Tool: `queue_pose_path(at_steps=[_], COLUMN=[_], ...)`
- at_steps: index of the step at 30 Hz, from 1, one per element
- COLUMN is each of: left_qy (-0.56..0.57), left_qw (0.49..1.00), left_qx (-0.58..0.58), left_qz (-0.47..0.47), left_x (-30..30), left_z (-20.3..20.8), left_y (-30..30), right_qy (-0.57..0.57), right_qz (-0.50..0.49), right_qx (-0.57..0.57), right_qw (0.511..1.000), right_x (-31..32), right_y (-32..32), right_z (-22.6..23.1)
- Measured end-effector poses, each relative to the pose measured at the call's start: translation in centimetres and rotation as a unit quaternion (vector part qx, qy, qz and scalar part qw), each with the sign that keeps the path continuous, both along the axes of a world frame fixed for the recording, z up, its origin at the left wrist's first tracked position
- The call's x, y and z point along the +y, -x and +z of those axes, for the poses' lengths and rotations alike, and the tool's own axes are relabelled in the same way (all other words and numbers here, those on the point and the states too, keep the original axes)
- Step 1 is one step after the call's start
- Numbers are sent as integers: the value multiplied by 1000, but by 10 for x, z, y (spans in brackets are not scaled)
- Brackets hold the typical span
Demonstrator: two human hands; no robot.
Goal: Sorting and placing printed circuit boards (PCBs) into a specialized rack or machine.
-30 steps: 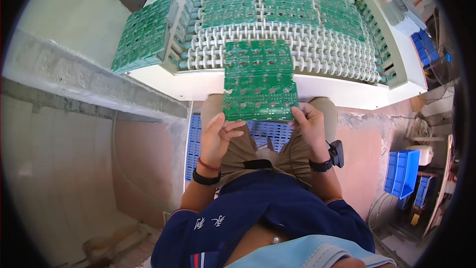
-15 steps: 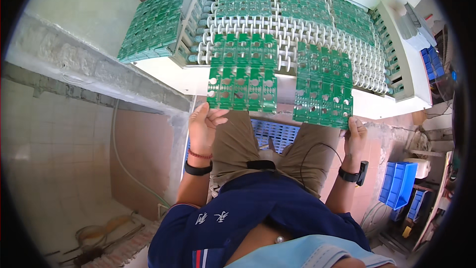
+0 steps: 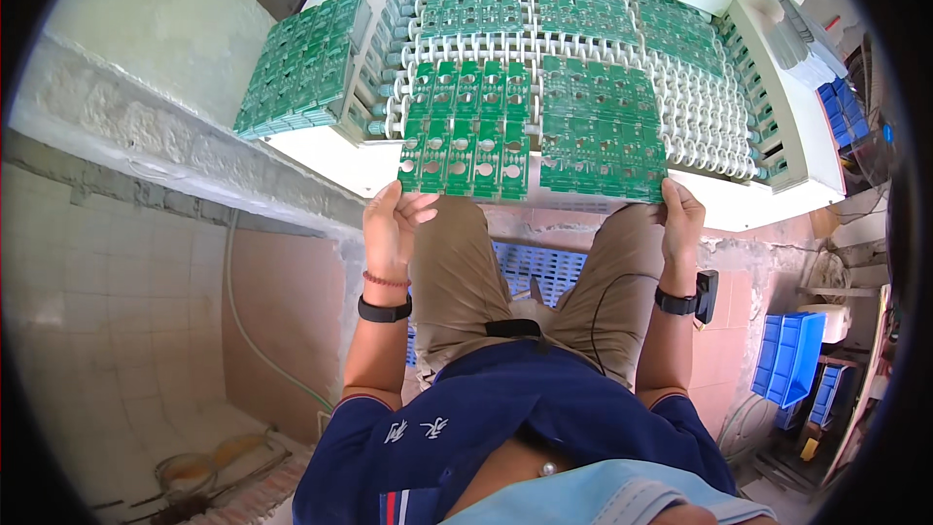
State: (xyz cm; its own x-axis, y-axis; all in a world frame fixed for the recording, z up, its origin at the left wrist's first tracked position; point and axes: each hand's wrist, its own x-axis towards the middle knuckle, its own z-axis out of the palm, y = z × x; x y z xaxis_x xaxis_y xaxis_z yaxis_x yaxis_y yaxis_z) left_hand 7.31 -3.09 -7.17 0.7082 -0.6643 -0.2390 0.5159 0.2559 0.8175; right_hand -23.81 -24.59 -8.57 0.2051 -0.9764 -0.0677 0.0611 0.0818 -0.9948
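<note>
Left circuit board (image 3: 465,126) and right circuit board (image 3: 603,126) lie side by side over the rollers (image 3: 705,117), near edges jutting past the machine's pale front panel (image 3: 739,199). From where I stand, the left hand (image 3: 392,224) pinches the left board's near outer corner, thumb close to the other loosely curled fingers; the right hand (image 3: 683,219) nips the opposite outer corner just as narrowly. Both boards are thin, rigid, glossy green sheets; round holes and slots pierce the left one in rows. The rollers carry rows of white ring-shaped wheels. Half a second ago the right board hung lower and farther from its neighbour; now only a slim gap parts them.
</note>
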Motion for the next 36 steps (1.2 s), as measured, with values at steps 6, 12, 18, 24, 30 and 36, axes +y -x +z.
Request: queue_pose_path(at_steps=[6,12,18,24,30,36], left_qy=[-2,-11,-27,-36,-22,-29], left_qw=[1000,1000,999,998,967,853], left_qx=[16,2,19,-22,-150,-374], left_qz=[10,9,26,39,206,362], left_x=[-9,-14,-17,11,34,50], left_z=[-5,-4,-3,-4,21,66], left_y=[-6,-12,-10,-22,-54,-96], right_qy=[22,10,6,13,71,120], right_qz=[-67,-148,-127,-220,-236,-187], right_qx=[-46,-43,-19,20,-27,-69], right_qw=[996,988,992,975,969,973], right_x=[-20,-46,-72,-76,-56,-29], right_y=[60,122,128,120,153,104], right_z=[-14,-17,-2,-17,-29,22])
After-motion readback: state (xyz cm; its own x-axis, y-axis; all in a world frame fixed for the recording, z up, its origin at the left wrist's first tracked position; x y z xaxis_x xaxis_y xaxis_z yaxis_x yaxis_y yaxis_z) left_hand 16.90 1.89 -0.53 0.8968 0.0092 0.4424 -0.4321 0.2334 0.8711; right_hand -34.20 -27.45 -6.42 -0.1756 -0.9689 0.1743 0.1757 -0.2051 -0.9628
